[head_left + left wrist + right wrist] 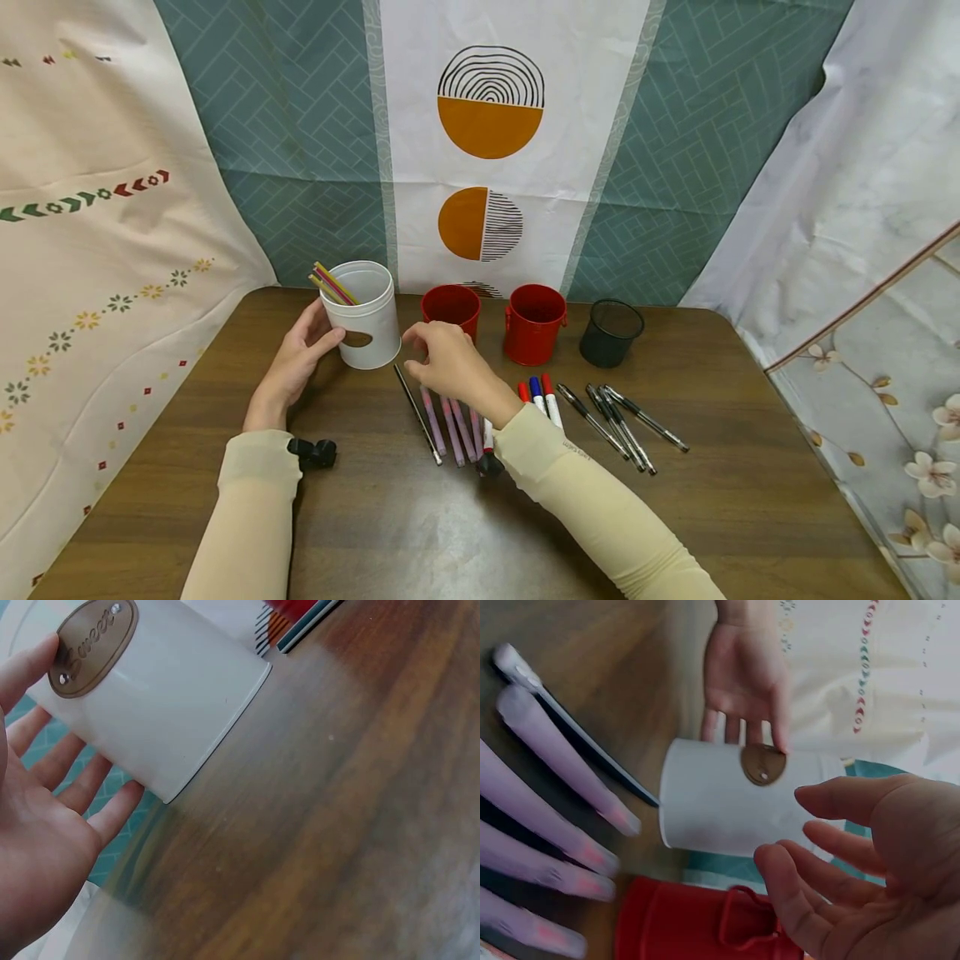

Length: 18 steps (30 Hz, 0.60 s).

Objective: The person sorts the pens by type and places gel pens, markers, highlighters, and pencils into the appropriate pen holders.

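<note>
Standing at the back left of the desk (390,542): one white canister (381,333), gripped by the left hand (291,360) with thumb on the brown label (357,339), containing colored pencils (335,285) whose lower ends are hidden, its upper end cut off in the left wrist view. Right hand (453,360) beside it, fingers loosely bent, grasping nothing, covering much of one red bucket (452,308) in the head view. Lilac pens (453,433) and markers (552,408), partly hidden by that hand and its sleeve (543,454).
</note>
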{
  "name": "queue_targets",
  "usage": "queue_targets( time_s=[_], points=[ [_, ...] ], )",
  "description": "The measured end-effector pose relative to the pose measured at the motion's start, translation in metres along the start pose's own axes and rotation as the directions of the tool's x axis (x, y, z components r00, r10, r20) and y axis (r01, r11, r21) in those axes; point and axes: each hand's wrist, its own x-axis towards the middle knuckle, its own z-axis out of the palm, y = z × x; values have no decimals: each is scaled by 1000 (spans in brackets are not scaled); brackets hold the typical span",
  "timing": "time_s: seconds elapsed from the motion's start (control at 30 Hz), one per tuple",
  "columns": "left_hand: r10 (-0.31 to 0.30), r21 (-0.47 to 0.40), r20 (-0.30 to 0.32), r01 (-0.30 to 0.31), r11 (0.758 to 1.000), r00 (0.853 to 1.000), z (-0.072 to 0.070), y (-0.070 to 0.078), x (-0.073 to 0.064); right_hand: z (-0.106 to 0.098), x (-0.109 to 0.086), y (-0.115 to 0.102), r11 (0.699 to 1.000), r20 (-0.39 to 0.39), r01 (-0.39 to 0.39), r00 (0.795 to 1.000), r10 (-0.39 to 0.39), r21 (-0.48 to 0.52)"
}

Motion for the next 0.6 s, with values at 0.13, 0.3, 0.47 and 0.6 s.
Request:
queue_targets(
  time_s=[0.13,0.3,0.47,0.6],
  points=[
    [6,1,0,-6,1000,1000,0,-1,1,12,-4,-4,997,39,-40,998,42,-68],
    [13,5,-1,-13,1000,1000,0,-2,1,27,-7,-8,992,101,-55,993,67,-118],
    [12,-3,-4,-12,1000,1000,0,-1,0,36,-9,-8,986,122,-83,987,101,-142],
    [11,-4,0,-11,1000,1000,0,-1,1,39,-10,-7,984,127,-96,985,116,-151]
  ],
)
